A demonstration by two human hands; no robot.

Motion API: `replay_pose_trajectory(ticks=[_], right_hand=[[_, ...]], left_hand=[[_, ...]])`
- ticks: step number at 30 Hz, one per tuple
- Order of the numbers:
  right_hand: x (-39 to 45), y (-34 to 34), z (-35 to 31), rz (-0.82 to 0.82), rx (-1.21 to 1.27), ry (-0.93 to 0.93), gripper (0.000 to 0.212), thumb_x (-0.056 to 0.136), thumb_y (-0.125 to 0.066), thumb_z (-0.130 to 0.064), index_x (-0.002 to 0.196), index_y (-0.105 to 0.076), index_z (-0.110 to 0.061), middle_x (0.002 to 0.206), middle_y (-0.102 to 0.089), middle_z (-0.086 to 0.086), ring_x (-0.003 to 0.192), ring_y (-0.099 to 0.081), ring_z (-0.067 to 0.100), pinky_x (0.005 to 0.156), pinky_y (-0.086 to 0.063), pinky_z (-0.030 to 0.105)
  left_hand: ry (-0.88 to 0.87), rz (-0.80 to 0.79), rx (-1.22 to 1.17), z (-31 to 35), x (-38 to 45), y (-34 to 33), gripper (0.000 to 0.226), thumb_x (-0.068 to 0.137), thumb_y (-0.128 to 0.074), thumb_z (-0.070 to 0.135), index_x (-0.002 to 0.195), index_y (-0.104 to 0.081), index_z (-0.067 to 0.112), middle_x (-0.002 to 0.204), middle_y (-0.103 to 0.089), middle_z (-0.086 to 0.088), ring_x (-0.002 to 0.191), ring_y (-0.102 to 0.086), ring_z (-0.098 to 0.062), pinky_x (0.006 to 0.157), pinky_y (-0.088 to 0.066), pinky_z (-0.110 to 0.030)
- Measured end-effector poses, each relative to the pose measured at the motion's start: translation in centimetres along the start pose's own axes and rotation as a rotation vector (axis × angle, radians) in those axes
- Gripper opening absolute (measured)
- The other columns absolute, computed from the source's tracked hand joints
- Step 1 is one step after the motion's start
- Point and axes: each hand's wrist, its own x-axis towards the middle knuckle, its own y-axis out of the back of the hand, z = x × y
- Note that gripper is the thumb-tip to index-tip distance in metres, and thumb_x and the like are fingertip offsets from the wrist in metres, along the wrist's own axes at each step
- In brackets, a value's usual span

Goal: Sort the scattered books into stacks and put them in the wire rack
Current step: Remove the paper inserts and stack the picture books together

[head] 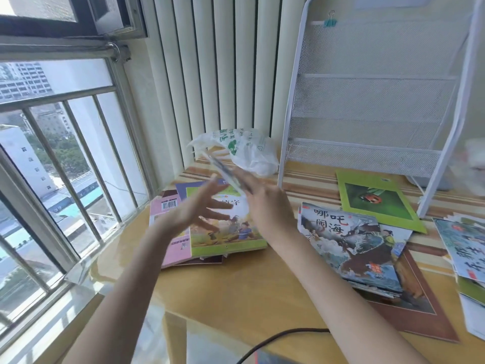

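Observation:
My right hand grips a thin book edge-on and tilted, raised above the left stack; it is blurred. My left hand hovers beside it with fingers spread, holding nothing. Under both hands lies a stack topped by a green-bordered picture book over a pink one. A second stack with a dragon cover lies to the right on a brown book. A green ladybird book lies at the foot of the white wire rack, whose mesh shelves hold nothing visible. More books lie at the right edge.
A crumpled white plastic bag sits behind the left stack by the wall. A barred window runs along the left side. A black cable crosses the table's near edge. A teal binder clip hangs on the rack's top.

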Motion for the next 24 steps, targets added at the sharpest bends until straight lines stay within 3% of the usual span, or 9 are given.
replay_pose_trajectory(ticks=[3, 5, 6, 8, 11, 15, 19, 22, 24], right_hand=[[-2.3, -0.9, -1.7, -0.121, -0.065, 0.209, 0.057, 0.078, -0.073, -0.009, 0.129, -0.054, -0.027, 0.062, -0.064, 0.002, 0.049, -0.060, 0.021, 0.040, -0.050, 0.029], [-3.1, -1.1, -2.7, -0.379, -0.074, 0.230, 0.051, 0.088, -0.061, -0.039, 0.136, -0.045, -0.031, 0.107, -0.068, 0.002, 0.087, -0.067, 0.023, 0.065, -0.054, 0.033], [-3.3, -1.2, -2.8, -0.562, -0.081, 0.180, 0.057, 0.090, -0.049, -0.055, 0.142, -0.034, -0.036, 0.133, -0.056, 0.000, 0.113, -0.058, 0.023, 0.082, -0.049, 0.037], [-3.1, -1.4, -2.3, -0.766, 0.003, 0.065, 0.066, 0.087, -0.033, -0.070, 0.146, -0.022, -0.043, 0.153, -0.029, -0.006, 0.139, -0.030, 0.016, 0.106, -0.033, 0.040], [-2.3, -1.8, -0.4, -0.585, 0.331, -0.148, 0.066, 0.090, -0.029, -0.067, 0.148, -0.023, -0.036, 0.154, -0.025, -0.011, 0.141, -0.024, 0.012, 0.114, -0.023, 0.046], [-0.9, -1.1, 1.7, -0.156, 0.476, -0.505, 0.083, 0.091, -0.053, -0.047, 0.152, -0.002, -0.021, 0.159, -0.006, -0.003, 0.145, -0.010, 0.012, 0.114, -0.011, 0.025], [1.7, 1.7, 2.1, 0.114, 0.648, -0.621, 0.092, 0.085, -0.063, -0.045, 0.151, -0.003, -0.021, 0.159, -0.008, -0.003, 0.144, -0.011, 0.011, 0.117, -0.015, 0.033], [2.6, 3.4, 2.5, 0.006, 0.769, -0.720, 0.093, 0.082, -0.055, -0.060, 0.151, -0.006, -0.021, 0.158, -0.010, -0.004, 0.144, -0.013, 0.013, 0.114, -0.017, 0.037], [2.2, 3.9, 2.4, -0.154, 0.885, -0.650, 0.092, 0.068, -0.048, -0.078, 0.143, -0.028, -0.029, 0.147, -0.034, -0.016, 0.134, -0.030, -0.002, 0.111, -0.025, 0.032]], left_hand=[[0.070, 0.042, -0.680, -0.9, 0.2, 3.6, 0.085, 0.089, -0.018, 0.072, 0.132, -0.048, 0.006, 0.108, -0.069, -0.020, 0.092, -0.069, -0.035, 0.069, -0.059, -0.042], [0.205, 0.115, -0.602, -1.8, 0.3, 4.1, 0.087, 0.079, -0.038, 0.079, 0.124, -0.056, 0.008, 0.110, -0.068, -0.021, 0.099, -0.065, -0.038, 0.078, -0.055, -0.049], [0.255, 0.158, -0.467, -2.2, 0.2, 3.9, 0.080, 0.074, -0.054, 0.074, 0.119, -0.059, 0.008, 0.103, -0.071, -0.020, 0.095, -0.067, -0.037, 0.081, -0.054, -0.050], [0.290, 0.263, -0.245, -2.5, -0.1, 3.0, 0.045, 0.081, -0.071, 0.038, 0.105, -0.059, 0.002, 0.073, -0.074, -0.010, 0.068, -0.071, -0.026, 0.071, -0.059, -0.039], [0.202, 0.379, -0.211, -2.4, -0.6, 2.0, 0.012, 0.083, -0.068, 0.004, 0.090, -0.059, 0.004, 0.055, -0.069, -0.002, 0.047, -0.066, -0.015, 0.045, -0.055, -0.024], [-0.054, 0.360, -0.227, -1.4, -1.3, 1.7, 0.027, 0.078, -0.072, 0.012, 0.102, -0.061, 0.012, 0.088, -0.075, -0.009, 0.078, -0.072, -0.025, 0.067, -0.058, -0.036], [-0.279, 0.344, -0.178, 0.2, -1.3, 0.8, 0.024, 0.080, -0.070, 0.010, 0.100, -0.061, 0.019, 0.096, -0.073, -0.003, 0.086, -0.072, -0.020, 0.073, -0.059, -0.034], [-0.346, 0.326, -0.151, 0.6, -0.9, 0.7, 0.027, 0.076, -0.073, 0.013, 0.098, -0.062, 0.024, 0.091, -0.074, 0.005, 0.088, -0.071, -0.015, 0.074, -0.058, -0.031], [-0.375, 0.273, -0.071, 0.9, -1.0, 0.4, 0.036, 0.066, -0.080, 0.020, 0.098, -0.062, 0.023, 0.087, -0.075, 0.007, 0.085, -0.071, -0.011, 0.068, -0.057, -0.023]])
